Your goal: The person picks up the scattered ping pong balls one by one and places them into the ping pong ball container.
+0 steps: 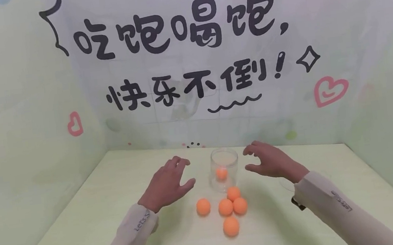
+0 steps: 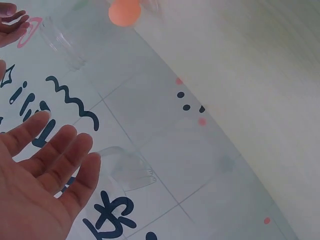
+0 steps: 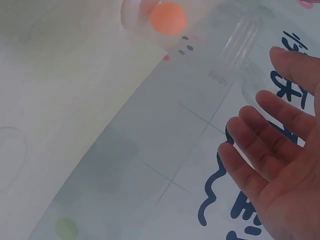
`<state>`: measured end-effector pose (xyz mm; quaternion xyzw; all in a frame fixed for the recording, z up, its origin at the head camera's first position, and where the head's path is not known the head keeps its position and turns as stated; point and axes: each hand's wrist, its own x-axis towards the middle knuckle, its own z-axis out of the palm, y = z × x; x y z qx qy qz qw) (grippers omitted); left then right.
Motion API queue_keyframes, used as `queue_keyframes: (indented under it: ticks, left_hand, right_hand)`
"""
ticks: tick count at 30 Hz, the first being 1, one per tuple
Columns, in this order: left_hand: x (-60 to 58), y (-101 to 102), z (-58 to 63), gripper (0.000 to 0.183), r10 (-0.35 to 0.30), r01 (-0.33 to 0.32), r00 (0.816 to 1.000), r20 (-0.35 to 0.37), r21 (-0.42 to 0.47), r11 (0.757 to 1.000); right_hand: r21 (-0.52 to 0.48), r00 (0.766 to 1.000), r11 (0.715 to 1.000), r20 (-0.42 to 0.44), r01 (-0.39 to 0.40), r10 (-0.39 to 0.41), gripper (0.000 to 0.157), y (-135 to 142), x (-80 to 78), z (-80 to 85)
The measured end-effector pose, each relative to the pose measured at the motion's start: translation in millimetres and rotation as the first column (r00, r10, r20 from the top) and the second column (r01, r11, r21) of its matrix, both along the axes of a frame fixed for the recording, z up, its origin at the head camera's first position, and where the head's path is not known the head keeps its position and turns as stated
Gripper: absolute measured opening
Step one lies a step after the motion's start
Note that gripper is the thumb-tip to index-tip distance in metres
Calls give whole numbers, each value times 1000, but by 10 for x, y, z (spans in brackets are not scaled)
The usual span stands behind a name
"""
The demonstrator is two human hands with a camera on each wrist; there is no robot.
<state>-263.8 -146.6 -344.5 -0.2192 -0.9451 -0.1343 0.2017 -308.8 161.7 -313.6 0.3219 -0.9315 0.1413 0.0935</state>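
A clear cylindrical jar (image 1: 224, 158) stands upright towards the back of the table, with an orange ball (image 1: 221, 173) showing through its wall. Several more orange balls (image 1: 231, 226) lie on the tabletop in front of it, some close together. My left hand (image 1: 167, 183) hovers left of the jar, fingers loosely bent and thumb apart, holding nothing. On the jar's other side hangs my right hand (image 1: 270, 160), likewise relaxed and without anything in it. Both wrist views show the fingers spread, the left (image 2: 45, 175) and the right (image 3: 275, 150).
A faint clear disc (image 1: 287, 185) lies on the pale table (image 1: 85, 234) beside my right wrist. Printed walls (image 1: 164, 130) with dark lettering enclose the table at the back and both sides. A dark strap (image 1: 298, 203) sits under the right sleeve.
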Motion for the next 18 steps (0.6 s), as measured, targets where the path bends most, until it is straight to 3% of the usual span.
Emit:
queue_keyframes:
  ticks: [10, 15, 18]
  left_hand:
    - [-55, 12, -126, 42, -10, 11, 999, 33, -20, 1000]
    - [-76, 58, -144, 42, -45, 46, 997, 60, -27, 999]
    - [-70, 92, -172, 40, -92, 93, 989, 112, 2, 996]
  right_hand:
    - [-11, 1000, 1000, -12, 15, -15, 32, 237, 215, -75]
    - [-21, 1000, 999, -9, 27, -27, 32, 265, 269, -71]
    - [-22, 1000, 999, -9, 26, -26, 32, 261, 280, -65]
